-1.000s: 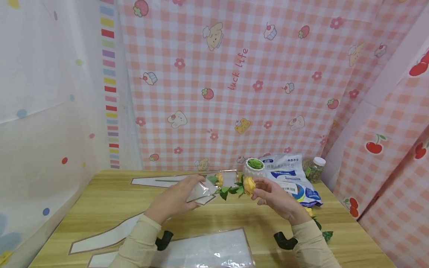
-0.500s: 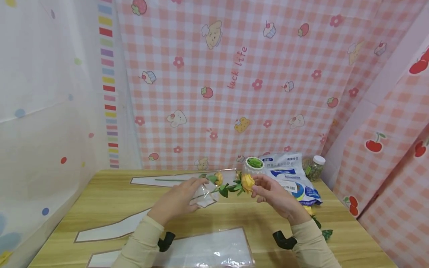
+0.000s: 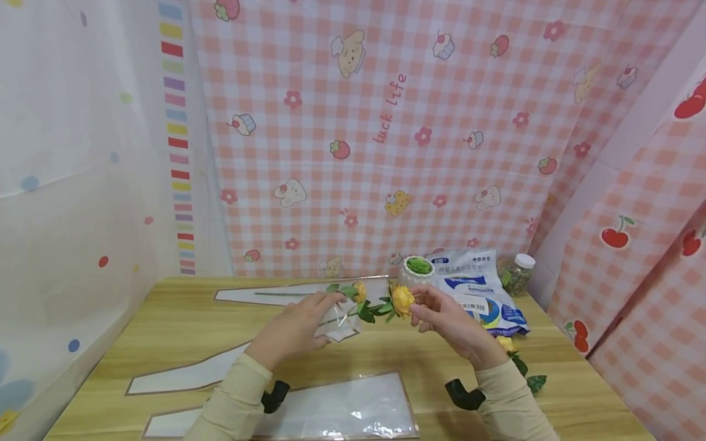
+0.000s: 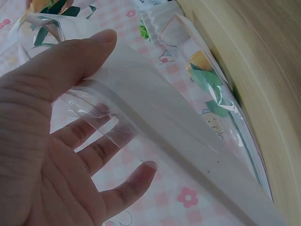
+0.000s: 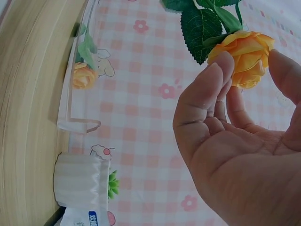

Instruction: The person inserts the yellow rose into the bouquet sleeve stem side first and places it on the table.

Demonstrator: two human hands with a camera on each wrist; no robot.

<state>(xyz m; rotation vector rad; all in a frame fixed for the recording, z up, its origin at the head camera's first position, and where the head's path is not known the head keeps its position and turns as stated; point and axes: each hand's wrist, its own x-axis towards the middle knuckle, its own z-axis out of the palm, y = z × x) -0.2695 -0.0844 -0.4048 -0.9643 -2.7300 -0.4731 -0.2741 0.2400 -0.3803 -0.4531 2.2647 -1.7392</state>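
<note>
My left hand (image 3: 289, 327) holds a white, clear-fronted flower sleeve (image 4: 160, 113) near its wide mouth. In the left wrist view the thumb lies over the sleeve and the other fingers are behind it. With the fingertips of my right hand (image 3: 444, 318) I hold a yellow rose (image 5: 247, 59) by its bloom. Its green leaves are outside the mouth, while the stem runs leftward into the sleeve; the stem's lower end is hidden. Just behind, a second yellow rose (image 3: 360, 292) lies inside another sleeve (image 3: 234, 296) along the table's far edge.
A flat sleeve (image 3: 353, 407) lies at the front of the wooden table (image 3: 171, 331). At the back right stand a white pot (image 3: 417, 280) with a green plant, a printed bag (image 3: 466, 283) and a lidded jar (image 3: 517, 277). Another yellow rose (image 3: 505, 344) lies by the right forearm.
The rose and my right hand have shifted slightly left, toward the left hand. The held sleeve's narrow tail has moved a little up and to the right.
</note>
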